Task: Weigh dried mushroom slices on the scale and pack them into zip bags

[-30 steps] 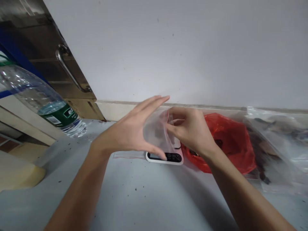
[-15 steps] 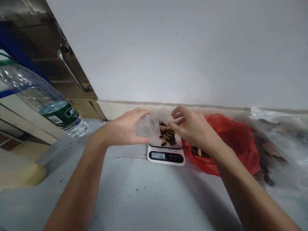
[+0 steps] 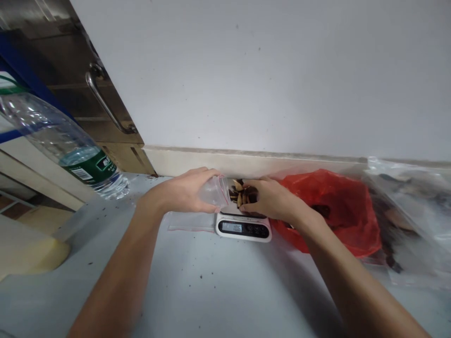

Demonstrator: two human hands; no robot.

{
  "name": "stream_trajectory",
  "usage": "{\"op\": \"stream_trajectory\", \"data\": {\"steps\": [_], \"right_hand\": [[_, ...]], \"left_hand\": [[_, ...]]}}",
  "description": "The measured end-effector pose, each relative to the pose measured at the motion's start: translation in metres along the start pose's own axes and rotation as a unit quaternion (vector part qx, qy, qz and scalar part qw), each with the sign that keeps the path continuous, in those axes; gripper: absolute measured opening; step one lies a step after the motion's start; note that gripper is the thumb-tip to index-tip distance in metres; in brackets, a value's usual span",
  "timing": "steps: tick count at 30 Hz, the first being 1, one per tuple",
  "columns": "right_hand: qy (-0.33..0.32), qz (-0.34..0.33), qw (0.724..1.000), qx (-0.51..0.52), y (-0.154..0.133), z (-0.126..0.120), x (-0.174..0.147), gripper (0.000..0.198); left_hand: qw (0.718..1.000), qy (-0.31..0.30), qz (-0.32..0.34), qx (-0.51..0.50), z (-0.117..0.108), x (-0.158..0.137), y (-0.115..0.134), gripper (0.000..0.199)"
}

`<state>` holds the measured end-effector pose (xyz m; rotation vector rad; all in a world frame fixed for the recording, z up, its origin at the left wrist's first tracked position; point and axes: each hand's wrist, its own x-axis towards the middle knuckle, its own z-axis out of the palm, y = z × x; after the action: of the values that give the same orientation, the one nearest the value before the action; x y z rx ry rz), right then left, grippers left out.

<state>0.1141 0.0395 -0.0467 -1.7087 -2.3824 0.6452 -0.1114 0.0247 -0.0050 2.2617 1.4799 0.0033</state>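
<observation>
My left hand grips a small clear zip bag, its mouth held wide and facing the scale. My right hand curls around a pile of dried brown curled pieces, which look like bark or peel. They lie on a white digital kitchen scale, and its display reads 10.6. Part of the pile shows between the two hands; the fingertips behind it are partly hidden. Under my left hand, another flat clear zip bag rests on the table beside the scale.
A red plastic bag with dark pieces inside stands right of the scale. Beyond it lie clear bags of dried material. A large water bottle is at the left. A white wall rises behind the table.
My right hand has come down and left from above the scale, and its fingers have closed around the brown pieces. My left hand keeps the bag at the scale's left side.
</observation>
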Motion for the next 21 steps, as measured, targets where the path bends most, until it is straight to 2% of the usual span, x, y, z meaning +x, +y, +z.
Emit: {"op": "stream_trajectory", "data": {"steps": [2, 8, 10, 14, 21], "right_hand": [[-0.003, -0.002, 1.0, 0.02, -0.002, -0.003, -0.001, 0.027], [-0.012, 0.009, 0.999, 0.05, -0.006, -0.004, -0.002, 0.023], [-0.01, 0.013, 0.998, 0.057, -0.005, -0.003, -0.001, 0.025], [0.007, 0.04, 0.996, 0.077, 0.0, -0.001, 0.002, 0.042], [0.003, 0.057, 0.988, 0.144, 0.003, -0.005, 0.002, 0.032]], "left_hand": [[1.0, -0.005, -0.001, 0.003, 0.0, 0.0, 0.001, 0.078], [1.0, -0.016, -0.003, 0.0, 0.004, 0.004, 0.003, 0.084], [1.0, -0.017, 0.001, -0.01, 0.007, 0.006, 0.002, 0.086], [1.0, -0.022, 0.006, -0.014, 0.01, 0.009, 0.002, 0.081], [1.0, -0.026, 0.005, -0.011, 0.009, 0.01, 0.003, 0.079]]}}
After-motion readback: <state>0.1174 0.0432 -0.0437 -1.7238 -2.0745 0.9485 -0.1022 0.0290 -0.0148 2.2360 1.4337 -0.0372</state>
